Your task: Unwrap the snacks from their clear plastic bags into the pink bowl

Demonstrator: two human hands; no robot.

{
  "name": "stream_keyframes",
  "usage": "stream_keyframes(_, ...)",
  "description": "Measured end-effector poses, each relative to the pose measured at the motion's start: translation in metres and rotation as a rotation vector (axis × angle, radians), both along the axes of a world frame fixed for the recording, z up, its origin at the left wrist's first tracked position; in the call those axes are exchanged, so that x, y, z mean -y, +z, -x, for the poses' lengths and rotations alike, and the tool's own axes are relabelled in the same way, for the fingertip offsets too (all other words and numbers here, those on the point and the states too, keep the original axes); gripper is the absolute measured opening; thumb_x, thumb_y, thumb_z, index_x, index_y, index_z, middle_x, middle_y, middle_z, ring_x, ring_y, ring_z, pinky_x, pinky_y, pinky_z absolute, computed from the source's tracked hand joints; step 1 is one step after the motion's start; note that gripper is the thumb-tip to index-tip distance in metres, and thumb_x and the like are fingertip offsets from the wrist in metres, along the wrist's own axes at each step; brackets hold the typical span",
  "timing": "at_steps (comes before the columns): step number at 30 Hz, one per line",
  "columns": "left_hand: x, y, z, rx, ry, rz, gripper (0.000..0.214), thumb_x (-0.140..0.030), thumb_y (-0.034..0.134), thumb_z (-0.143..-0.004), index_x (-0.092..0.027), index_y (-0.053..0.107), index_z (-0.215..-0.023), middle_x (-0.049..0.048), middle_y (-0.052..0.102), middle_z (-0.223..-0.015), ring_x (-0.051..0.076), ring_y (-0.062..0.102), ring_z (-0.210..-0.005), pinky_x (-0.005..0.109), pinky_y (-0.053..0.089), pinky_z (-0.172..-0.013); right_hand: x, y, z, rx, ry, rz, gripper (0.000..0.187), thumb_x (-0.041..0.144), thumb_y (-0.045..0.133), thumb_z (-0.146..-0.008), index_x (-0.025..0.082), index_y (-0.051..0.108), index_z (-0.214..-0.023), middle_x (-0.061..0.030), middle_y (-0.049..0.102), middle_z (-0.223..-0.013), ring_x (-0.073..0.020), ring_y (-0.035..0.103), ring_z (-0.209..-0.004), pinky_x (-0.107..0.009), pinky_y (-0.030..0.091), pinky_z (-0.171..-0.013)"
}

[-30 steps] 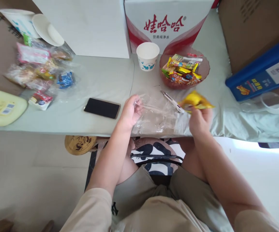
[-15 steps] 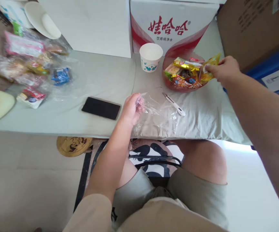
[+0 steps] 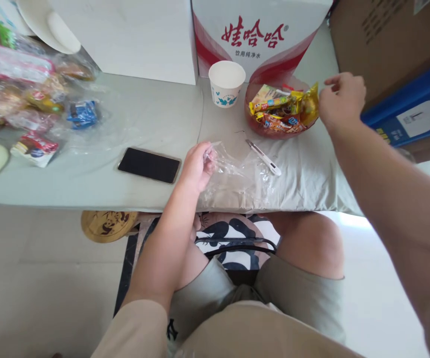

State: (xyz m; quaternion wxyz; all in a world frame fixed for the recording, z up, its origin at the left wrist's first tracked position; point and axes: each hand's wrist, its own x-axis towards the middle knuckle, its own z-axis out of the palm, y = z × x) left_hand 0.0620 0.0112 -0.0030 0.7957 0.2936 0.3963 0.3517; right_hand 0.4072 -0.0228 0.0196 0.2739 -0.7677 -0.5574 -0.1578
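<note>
My left hand [image 3: 202,164] is closed on one end of a clear plastic bag [image 3: 233,181], whose crumpled body lies on the cloth near the front edge. My right hand [image 3: 343,99] is just right of a reddish see-through bowl [image 3: 270,130]; its fingers are apart and hold nothing. A yellow snack packet [image 3: 309,103] stands at the bowl's right rim, close to those fingers but apart from them. More colourful snack packets [image 3: 280,122] fill the bowl. A white utility knife [image 3: 264,158] lies between the bag and the bowl.
A paper cup [image 3: 226,85] stands left of the bowl, before a white and red carton [image 3: 252,40]. A black phone [image 3: 149,165] lies left of my left hand. Bagged snacks [image 3: 32,99] are heaped at the far left. A blue box [image 3: 416,112] stands at the right.
My right hand has let go of the yellow packet, which now rests in the bowl, and has drawn slightly away. My left hand keeps its hold on the plastic bag. The view has shifted a little.
</note>
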Motion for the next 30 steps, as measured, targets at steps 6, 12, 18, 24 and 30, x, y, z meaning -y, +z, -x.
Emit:
stream_keyframes(6, -0.01, -0.013, 0.003, -0.194, 0.036, -0.15, 0.032, -0.033, 0.064, -0.087, -0.02, 0.044, -0.065, -0.0047, 0.047, -0.057, 0.004, 0.038, -0.041, 0.019, 0.024, -0.039, 0.119, -0.026, 0.119, -0.162, 0.756, 0.278, 0.054, 0.039, 0.066, -0.088, 0.02, 0.056, -0.137, -0.0188, 0.063, -0.136, -0.0348, 0.059, -0.129, -0.053, 0.047, -0.107)
stream_keyframes(12, -0.016, -0.022, 0.018, -0.385, -0.069, -0.284, 0.032, -0.052, 0.068, -0.086, -0.022, 0.062, -0.092, 0.0019, 0.067, -0.081, 0.011, 0.062, -0.062, 0.02, 0.042, -0.054, 0.184, -0.072, 0.136, -0.233, 0.522, 0.423, 0.058, 0.02, 0.058, -0.087, 0.026, 0.05, -0.144, -0.0135, 0.067, -0.136, -0.0323, 0.066, -0.122, -0.053, 0.054, -0.099)
stream_keyframes(18, 0.005, -0.015, 0.019, -0.476, -0.472, -0.415, 0.069, -0.033, 0.085, -0.066, -0.021, 0.057, -0.128, 0.0043, 0.074, -0.086, 0.019, 0.071, -0.086, 0.027, 0.051, -0.08, 0.185, -0.072, 0.14, -0.488, 0.321, 0.277, 0.069, 0.018, 0.052, -0.086, 0.025, 0.036, -0.152, -0.0064, 0.079, -0.111, -0.0263, 0.075, -0.097, -0.046, 0.06, -0.089)
stream_keyframes(24, 0.014, -0.01, 0.009, -0.389, -0.233, -0.442, 0.035, -0.025, 0.07, -0.076, -0.023, 0.062, -0.11, -0.0079, 0.054, -0.056, 0.012, 0.061, -0.057, 0.021, 0.045, -0.059, 0.17, -0.077, 0.154, -0.767, 0.241, 0.069, 0.073, 0.027, 0.061, -0.086, 0.024, 0.03, -0.151, -0.0062, 0.078, -0.1, -0.0244, 0.075, -0.087, -0.041, 0.06, -0.079)
stream_keyframes(30, 0.01, -0.004, 0.015, -0.431, -0.124, -0.259, 0.045, -0.019, 0.062, -0.079, -0.03, 0.054, -0.121, -0.0088, 0.055, -0.062, 0.003, 0.033, -0.035, 0.019, 0.015, -0.037, 0.165, -0.089, 0.156, -0.837, 0.219, -0.022, 0.063, 0.026, 0.06, -0.084, 0.026, 0.037, -0.143, -0.0016, 0.071, -0.096, -0.0144, 0.062, -0.063, -0.03, 0.053, -0.058)
